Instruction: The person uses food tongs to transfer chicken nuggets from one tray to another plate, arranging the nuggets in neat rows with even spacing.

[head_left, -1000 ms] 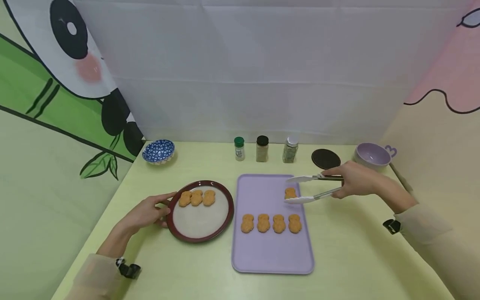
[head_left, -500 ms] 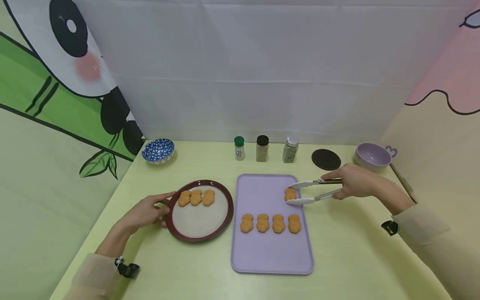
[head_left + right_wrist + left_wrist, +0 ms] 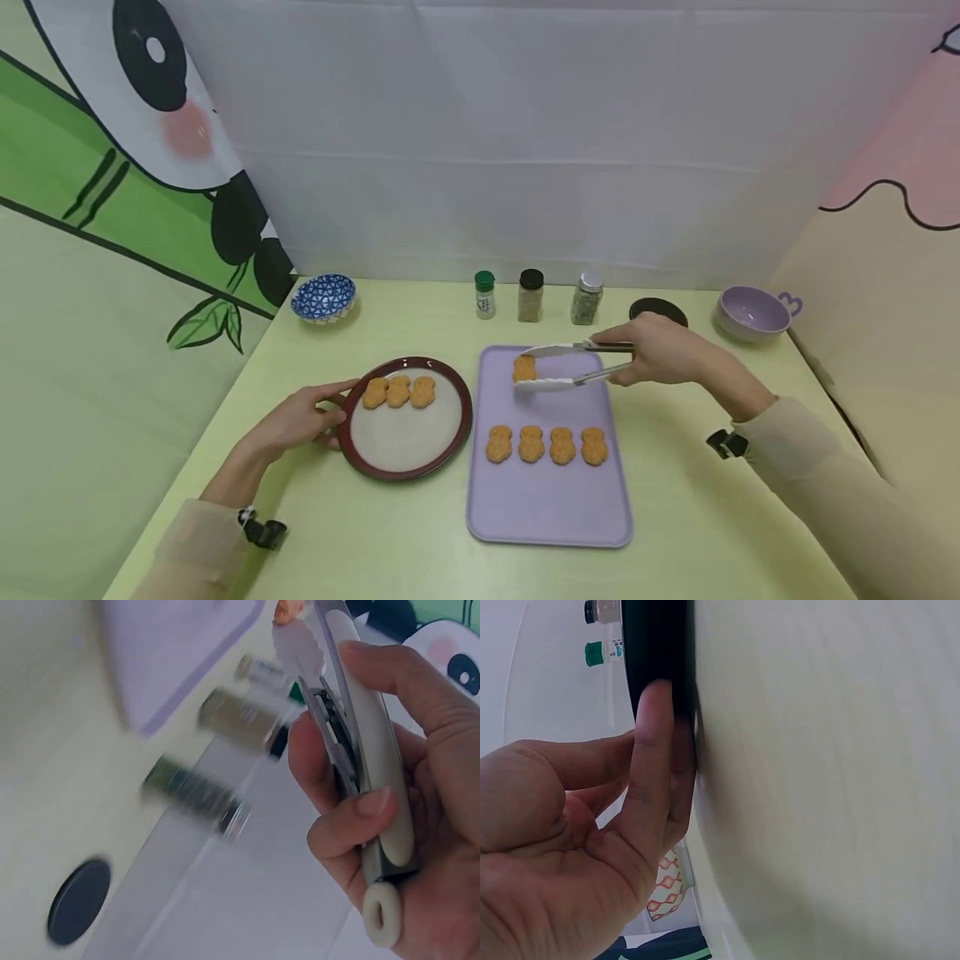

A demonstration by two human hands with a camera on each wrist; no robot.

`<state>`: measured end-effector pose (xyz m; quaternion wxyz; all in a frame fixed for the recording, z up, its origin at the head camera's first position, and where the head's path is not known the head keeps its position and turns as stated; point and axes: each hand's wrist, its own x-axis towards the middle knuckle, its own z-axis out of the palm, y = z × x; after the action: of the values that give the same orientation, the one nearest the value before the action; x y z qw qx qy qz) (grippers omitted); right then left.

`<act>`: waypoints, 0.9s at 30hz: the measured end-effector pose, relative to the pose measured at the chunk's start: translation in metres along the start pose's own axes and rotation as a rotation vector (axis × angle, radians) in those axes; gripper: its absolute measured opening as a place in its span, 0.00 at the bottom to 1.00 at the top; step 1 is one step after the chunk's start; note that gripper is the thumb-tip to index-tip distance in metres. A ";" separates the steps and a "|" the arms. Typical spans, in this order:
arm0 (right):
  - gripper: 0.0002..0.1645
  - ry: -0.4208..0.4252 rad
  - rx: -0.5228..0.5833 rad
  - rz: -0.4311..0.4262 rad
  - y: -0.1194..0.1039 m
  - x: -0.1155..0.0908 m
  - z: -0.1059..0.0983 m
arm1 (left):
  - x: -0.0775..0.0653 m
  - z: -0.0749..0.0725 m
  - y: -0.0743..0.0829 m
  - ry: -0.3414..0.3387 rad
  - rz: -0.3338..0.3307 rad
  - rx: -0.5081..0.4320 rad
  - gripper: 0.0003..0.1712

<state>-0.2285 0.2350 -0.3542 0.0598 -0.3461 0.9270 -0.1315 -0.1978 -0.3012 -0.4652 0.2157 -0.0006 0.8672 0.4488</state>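
My left hand (image 3: pixel 300 417) pinches the left rim of a round plate (image 3: pixel 408 475) with a brown border. Three bear-shaped nuggets (image 3: pixel 398 392) lie in a row on its upper part. In the left wrist view, the fingers reach under the plate's dark side (image 3: pixel 656 645). My right hand (image 3: pixel 660 348) grips white-tipped tongs (image 3: pixel 551 385) over the top of the purple tray (image 3: pixel 551 504). One nugget (image 3: pixel 524 369) is between the tong tips. Several more nuggets (image 3: pixel 562 446) form a row across the tray's middle. In the right wrist view, fingers wrap the tongs' pale handle (image 3: pixel 367 727).
Along the back stand a blue patterned bowl (image 3: pixel 323 298), a green-capped jar (image 3: pixel 485 296), a black-capped jar (image 3: pixel 530 296) and a silver-capped jar (image 3: pixel 587 298). A black disc (image 3: pixel 658 310) lies partly behind the right hand. A purple cup (image 3: pixel 753 313) sits at the far right.
The tongs closed in on the nugget at the tray's upper right. The right hand then moved left, carrying it toward the tray's upper left. The left hand stays at the plate.
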 end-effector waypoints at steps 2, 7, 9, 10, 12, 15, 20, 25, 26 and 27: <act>0.34 0.002 0.002 -0.015 -0.016 0.019 0.003 | 0.000 0.000 0.000 0.004 -0.005 0.009 0.33; 0.34 -0.014 -0.018 -0.067 -0.049 0.059 0.014 | 0.001 0.002 0.002 0.001 -0.001 0.022 0.32; 0.33 -0.027 -0.033 -0.082 -0.059 0.069 0.020 | 0.002 0.002 0.002 -0.002 0.003 0.023 0.32; 0.33 -0.035 -0.038 -0.085 -0.062 0.073 0.023 | 0.002 0.003 0.002 -0.002 0.006 0.024 0.32; 0.33 -0.044 -0.045 -0.081 -0.067 0.078 0.030 | 0.003 0.003 0.003 -0.004 0.010 0.022 0.32; 0.34 -0.052 -0.057 -0.070 -0.070 0.083 0.037 | 0.003 0.004 0.003 -0.010 0.018 0.018 0.32; 0.34 -0.058 -0.082 -0.063 -0.075 0.085 0.042 | 0.001 0.002 0.003 -0.009 0.027 0.007 0.32; 0.34 -0.053 -0.107 -0.063 -0.079 0.089 0.043 | -0.002 0.000 0.003 -0.003 0.026 0.009 0.31; 0.34 -0.055 -0.110 -0.064 -0.079 0.090 0.043 | -0.002 0.000 0.003 0.000 0.025 0.011 0.31; 0.35 -0.057 -0.108 -0.064 -0.080 0.091 0.043 | -0.003 -0.001 0.002 0.003 0.023 0.013 0.31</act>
<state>-0.2386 0.1084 -0.3748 0.0632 -0.3818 0.9192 -0.0731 -0.1962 -0.3011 -0.4620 0.2092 0.0099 0.8705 0.4455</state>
